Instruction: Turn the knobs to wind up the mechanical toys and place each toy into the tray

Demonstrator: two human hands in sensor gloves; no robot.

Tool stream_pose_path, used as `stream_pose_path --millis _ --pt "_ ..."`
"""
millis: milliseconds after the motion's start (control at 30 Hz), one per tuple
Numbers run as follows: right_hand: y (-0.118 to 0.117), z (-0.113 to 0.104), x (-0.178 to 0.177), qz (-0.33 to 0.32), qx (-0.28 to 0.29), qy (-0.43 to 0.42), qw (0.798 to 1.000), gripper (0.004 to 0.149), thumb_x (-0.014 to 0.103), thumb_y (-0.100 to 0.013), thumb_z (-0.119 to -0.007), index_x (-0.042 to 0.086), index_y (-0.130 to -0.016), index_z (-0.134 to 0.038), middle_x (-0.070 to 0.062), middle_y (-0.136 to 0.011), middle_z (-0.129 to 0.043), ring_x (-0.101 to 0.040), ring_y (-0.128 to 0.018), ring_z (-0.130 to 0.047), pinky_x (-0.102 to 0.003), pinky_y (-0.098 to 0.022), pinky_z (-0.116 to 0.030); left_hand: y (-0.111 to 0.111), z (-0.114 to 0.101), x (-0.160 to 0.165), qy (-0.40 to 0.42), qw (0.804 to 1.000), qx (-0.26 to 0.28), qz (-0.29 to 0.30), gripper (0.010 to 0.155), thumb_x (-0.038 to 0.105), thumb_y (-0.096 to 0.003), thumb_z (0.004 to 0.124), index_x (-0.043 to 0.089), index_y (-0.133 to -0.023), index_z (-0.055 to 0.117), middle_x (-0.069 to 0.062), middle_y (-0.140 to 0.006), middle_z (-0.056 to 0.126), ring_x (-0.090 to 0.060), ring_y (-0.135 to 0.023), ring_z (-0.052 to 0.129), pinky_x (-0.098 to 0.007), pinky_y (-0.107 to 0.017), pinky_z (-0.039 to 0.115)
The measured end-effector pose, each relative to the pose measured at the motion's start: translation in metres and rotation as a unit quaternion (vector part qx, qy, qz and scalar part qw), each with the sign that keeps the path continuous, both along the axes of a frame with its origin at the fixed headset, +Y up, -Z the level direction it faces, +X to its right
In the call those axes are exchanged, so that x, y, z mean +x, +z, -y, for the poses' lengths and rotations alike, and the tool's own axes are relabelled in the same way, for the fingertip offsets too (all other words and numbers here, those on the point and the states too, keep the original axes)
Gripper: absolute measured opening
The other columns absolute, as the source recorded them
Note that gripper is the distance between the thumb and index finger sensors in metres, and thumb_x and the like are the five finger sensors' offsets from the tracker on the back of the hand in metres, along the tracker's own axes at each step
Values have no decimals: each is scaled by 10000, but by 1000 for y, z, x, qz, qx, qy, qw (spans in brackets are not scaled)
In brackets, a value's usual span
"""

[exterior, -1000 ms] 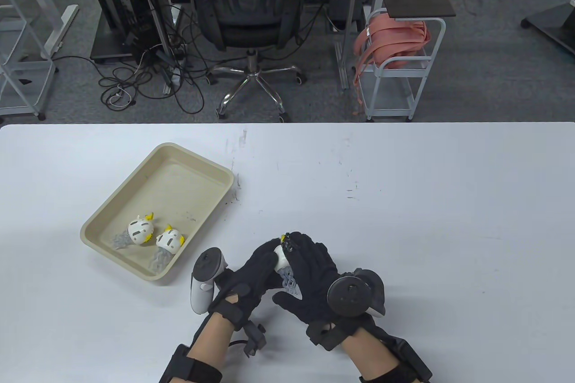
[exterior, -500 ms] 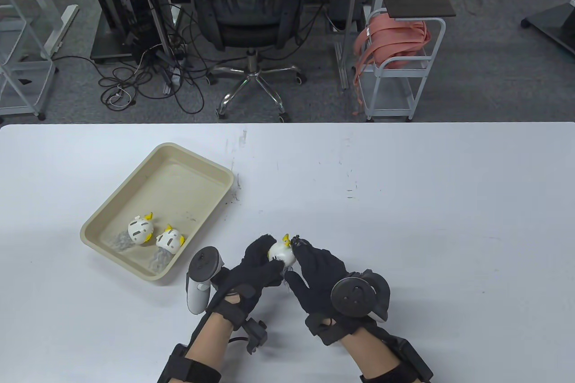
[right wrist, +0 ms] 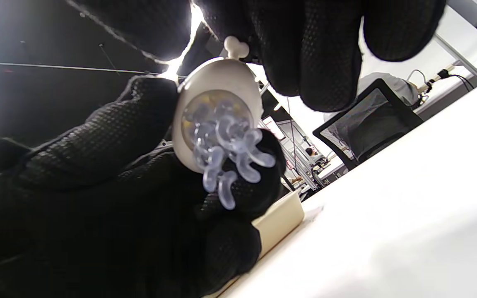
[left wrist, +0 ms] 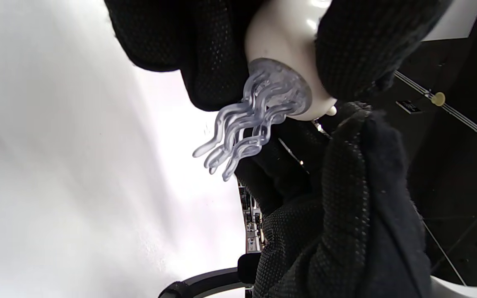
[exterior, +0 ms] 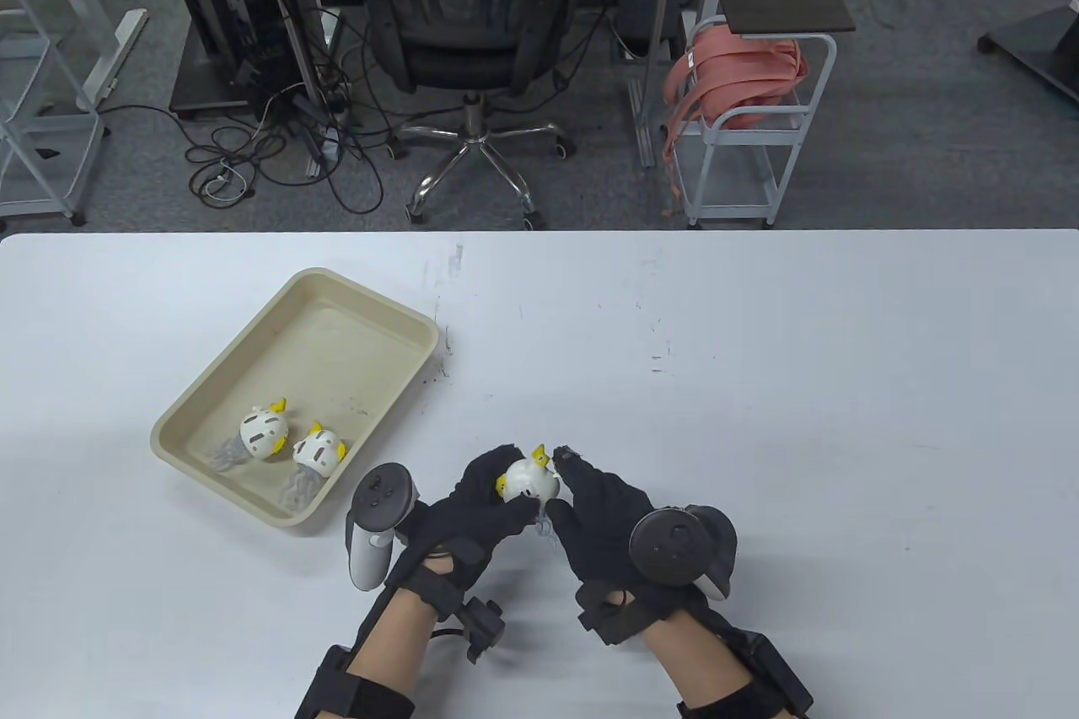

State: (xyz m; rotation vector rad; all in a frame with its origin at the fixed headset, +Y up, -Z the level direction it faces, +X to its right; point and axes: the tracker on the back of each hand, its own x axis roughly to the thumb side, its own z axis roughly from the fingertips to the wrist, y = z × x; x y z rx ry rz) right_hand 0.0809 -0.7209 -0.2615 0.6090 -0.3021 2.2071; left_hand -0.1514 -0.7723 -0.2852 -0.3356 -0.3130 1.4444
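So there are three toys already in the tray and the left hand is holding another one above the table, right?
Not quite: the tray holds two toys, not three. The table view shows one toy and a second toy side by side near its front corner. The rest stands: the left hand grips another toy above the table.

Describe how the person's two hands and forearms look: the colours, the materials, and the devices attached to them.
Both hands, left hand and right hand, wear black mesh-textured sensor gloves. A light grey controller-shaped tracker is strapped to the left one, a dark grey round-topped tracker to the right. Black straps wrap the wrists and bare forearms; a small black module with a cable sits at the left wrist.
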Motion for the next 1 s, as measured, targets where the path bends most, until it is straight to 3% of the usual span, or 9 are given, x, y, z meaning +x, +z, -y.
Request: stream_pose_path --millis 500,1000 --pt "-5 2 8 24 -29 -46 998 561 323 -527 -712 -74 -922 -670 -275 -812 -869 -358 -558 -939 -555 -434 -747 4 -8 4 -36 996 77 -15 769 470 -498 855 279 -1117 441 -90 -1057 714 -204 -833 957 -440 -693 746" --pt "-7 3 12 29 -44 -73 996 495 305 -524 -722 -61 -855 -753 -245 -704 -938 -307 -456 -973 -521 -370 -782 3 -5 3 -12 998 61 -12 765 495 -493 851 218 -1106 487 -127 -997 784 -194 -754 1014 -439 -648 786"
